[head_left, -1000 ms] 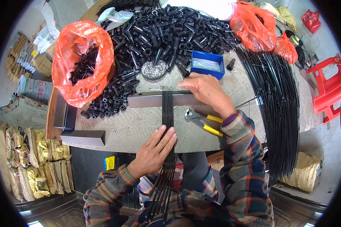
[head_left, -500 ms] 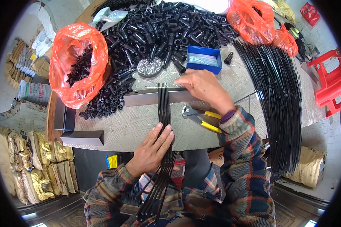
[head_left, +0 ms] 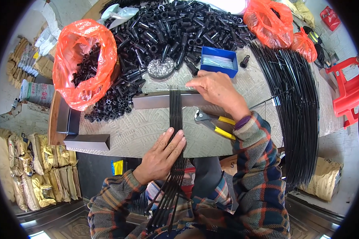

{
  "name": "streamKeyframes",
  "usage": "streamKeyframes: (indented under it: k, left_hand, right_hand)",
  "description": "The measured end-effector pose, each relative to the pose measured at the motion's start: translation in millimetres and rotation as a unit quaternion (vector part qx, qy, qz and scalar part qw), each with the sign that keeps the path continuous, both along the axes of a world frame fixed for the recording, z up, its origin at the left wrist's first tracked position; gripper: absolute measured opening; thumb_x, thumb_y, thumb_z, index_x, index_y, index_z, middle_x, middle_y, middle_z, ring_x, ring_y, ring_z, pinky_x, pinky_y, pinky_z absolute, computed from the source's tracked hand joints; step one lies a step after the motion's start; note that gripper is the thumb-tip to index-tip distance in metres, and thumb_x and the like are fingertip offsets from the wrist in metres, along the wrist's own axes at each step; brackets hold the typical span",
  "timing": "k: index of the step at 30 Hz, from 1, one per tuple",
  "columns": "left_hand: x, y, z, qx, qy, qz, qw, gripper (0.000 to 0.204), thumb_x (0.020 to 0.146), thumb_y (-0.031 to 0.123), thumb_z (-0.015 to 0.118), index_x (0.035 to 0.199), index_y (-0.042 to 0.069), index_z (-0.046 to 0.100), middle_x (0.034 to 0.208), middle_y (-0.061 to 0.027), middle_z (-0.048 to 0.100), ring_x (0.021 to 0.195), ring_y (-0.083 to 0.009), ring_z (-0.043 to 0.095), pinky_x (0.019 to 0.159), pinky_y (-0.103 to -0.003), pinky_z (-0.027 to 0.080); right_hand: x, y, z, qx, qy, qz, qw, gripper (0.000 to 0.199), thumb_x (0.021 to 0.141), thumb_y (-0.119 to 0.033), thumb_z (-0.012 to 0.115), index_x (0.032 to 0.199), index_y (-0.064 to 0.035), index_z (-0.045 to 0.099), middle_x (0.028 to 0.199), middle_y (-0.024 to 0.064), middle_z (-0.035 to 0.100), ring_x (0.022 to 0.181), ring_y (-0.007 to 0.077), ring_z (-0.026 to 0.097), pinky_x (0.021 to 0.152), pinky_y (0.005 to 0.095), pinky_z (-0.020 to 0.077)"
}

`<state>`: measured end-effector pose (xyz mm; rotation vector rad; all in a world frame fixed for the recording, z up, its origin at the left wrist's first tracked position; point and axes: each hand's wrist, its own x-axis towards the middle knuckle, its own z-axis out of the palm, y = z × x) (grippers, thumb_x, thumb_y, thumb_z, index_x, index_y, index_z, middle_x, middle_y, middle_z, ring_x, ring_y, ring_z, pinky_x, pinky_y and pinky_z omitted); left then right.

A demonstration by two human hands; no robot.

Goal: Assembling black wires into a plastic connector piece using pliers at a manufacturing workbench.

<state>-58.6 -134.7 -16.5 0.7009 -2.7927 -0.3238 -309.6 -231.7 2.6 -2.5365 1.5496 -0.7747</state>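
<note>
My left hand (head_left: 158, 159) lies with fingers stretched out over a flat row of thin black rods (head_left: 175, 111), pressing them at the table's near edge. The rods' far ends cross a grey metal bar (head_left: 153, 101); their near ends fan out over my lap. At those far ends, my right hand (head_left: 222, 92) pinches a thin pale stick that lies across the tips. Its exact form is too fine to make out. Cutting pliers (head_left: 216, 124) with yellow handles lie just below my right hand. A blue box (head_left: 227, 72) of thin pale sticks stands beyond it.
A large heap of black tubular parts (head_left: 155, 36) covers the far side, near a round dish (head_left: 162, 76) of shiny bits. An orange-red bag (head_left: 68, 91) stands left. Long black rods (head_left: 297, 111) lie right, by a red stool (head_left: 347, 89). An angled metal piece (head_left: 85, 143) lies front left.
The view has shifted slightly, so the table scene sits a little to the right. Both hands keep nearly the same places on the rods and at their tips.
</note>
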Motion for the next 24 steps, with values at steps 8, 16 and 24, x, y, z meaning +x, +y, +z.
streamKeyframes:
  k: [8, 16, 24]
  left_hand:
    - [0.2, -0.7, 0.1, 0.001, -0.002, -0.001, 1.0, 0.083, 0.071, 0.056, 0.056, 0.126, -0.004, 0.041, 0.136, -0.019, 0.034, 0.128, -0.0382, 0.029, 0.105, -0.043, 0.026]
    - [0.6, -1.1, 0.7, 0.002, -0.001, -0.004, 1.0, 0.085, 0.071, 0.057, 0.056, 0.126, -0.005, 0.04, 0.136, -0.0197, 0.034, 0.128, -0.0386, 0.028, 0.105, -0.044, 0.026]
    - [-0.8, -0.9, 2.3, 0.011, -0.001, -0.005, 1.0, 0.083, 0.072, 0.056, 0.055, 0.126, -0.005, 0.039, 0.137, -0.0197, 0.033, 0.127, -0.0389, 0.029, 0.105, -0.044, 0.026]
  right_hand:
    - [6.4, -0.9, 1.2, -0.029, 0.067, -0.029, 0.997, 0.015, 0.077, -0.014, 0.056, 0.085, -0.0193, 0.068, 0.072, 0.0042, 0.057, 0.06, 0.0269, 0.059, 0.049, 0.0375, 0.0445]
    - [8.0, -2.1, 0.6, -0.042, 0.071, -0.027, 0.996, 0.016, 0.077, -0.015, 0.055, 0.085, -0.0203, 0.068, 0.072, 0.0037, 0.056, 0.059, 0.0263, 0.059, 0.047, 0.0375, 0.0436]
    - [9.3, -3.6, 1.2, -0.05, 0.076, -0.024, 0.996, 0.016, 0.077, -0.015, 0.055, 0.083, -0.0208, 0.068, 0.071, 0.0032, 0.056, 0.058, 0.0252, 0.059, 0.047, 0.0365, 0.0431]
